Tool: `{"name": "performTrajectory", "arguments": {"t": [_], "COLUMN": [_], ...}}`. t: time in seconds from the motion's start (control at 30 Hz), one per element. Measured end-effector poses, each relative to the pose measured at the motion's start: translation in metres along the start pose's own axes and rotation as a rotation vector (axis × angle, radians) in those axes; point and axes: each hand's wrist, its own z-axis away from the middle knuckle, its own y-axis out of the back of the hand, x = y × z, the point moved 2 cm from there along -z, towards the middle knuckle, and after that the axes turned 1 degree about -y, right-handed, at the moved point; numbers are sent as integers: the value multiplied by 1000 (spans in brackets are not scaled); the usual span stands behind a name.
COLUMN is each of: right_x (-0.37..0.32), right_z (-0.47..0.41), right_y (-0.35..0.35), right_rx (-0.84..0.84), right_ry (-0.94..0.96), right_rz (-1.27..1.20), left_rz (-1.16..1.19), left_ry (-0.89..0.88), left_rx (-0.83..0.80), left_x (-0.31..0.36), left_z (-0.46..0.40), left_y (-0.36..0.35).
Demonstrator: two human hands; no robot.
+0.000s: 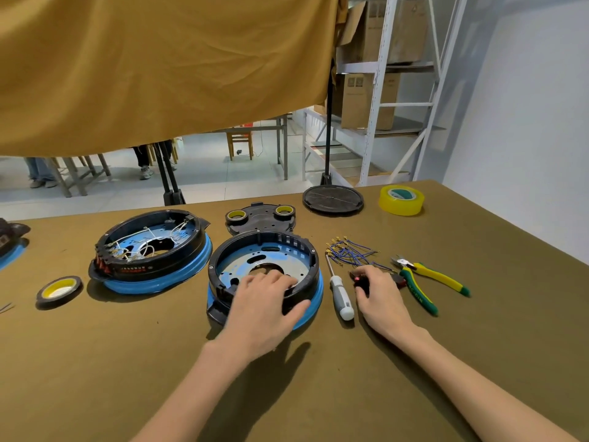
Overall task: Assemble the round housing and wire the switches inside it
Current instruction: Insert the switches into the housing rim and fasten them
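1. Two hands are at work: the left hand (pixel 266 301) is laid over the near rim of the empty round housing (pixel 264 272), fingers curled over the wall into the bowl, thumb outside; the housing is gripped and held steady near the middle of the desk (pixel 318 378).
2. The right hand (pixel 381 293) is curled round a small black-and-red switch (pixel 360 280), just right of the housing, beside the screwdriver (pixel 340 293). More switches seem to be hidden under the palm; the count cannot be told.
3. Step judged: one switch is being picked up for seating in the housing wall. A pinch by the switch body is advised, terminals kept free, with the housing kept pinned by the left hand while the switch is pushed into its slot.
4. Slot position is not plainly seen; the left side of the wall is the likely place, going by the finished unit.
5. Reference: a wired housing (pixel 153 250) sits to the left, white wires looped inside, red switches in its left wall.
6. Blue wires (pixel 350 252) with gold terminals are lying just behind the right hand; snagging is a risk on lift-off.
7. Cutters (pixel 424 282) are lying to the right, well clear of the path.
8. Also on the desk: a black cover plate (pixel 259 218) carrying two small tape rolls, a round black disc (pixel 333 199), yellow tape (pixel 401 200), a black tape roll (pixel 59 290) at far left.
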Motion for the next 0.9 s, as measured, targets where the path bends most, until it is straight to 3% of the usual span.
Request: {"name": "performTrajectory", "arguments": {"t": [0.17, 0.27, 0.4, 0.7, 0.9], "right_x": [3, -7, -35, -69, -66], "right_z": [4, 7, 8, 12, 21], "right_y": [12, 19, 17, -5, 2], "right_rx": [119, 164, 117, 127, 162], "right_ry": [-49, -8, 81, 107, 224], "right_rz": [-214, -368, -490, -696, -662], "left_rz": [-13, 100, 171, -48, 87], "left_ry": [-31, -92, 45, 46, 107], "left_rx": [33, -81, -231, -12, -162], "left_x": [5, -21, -53, 0, -61], "left_z": [-9, -1, 11, -3, 17], "left_y": [-3, 15, 35, 2, 25]}}
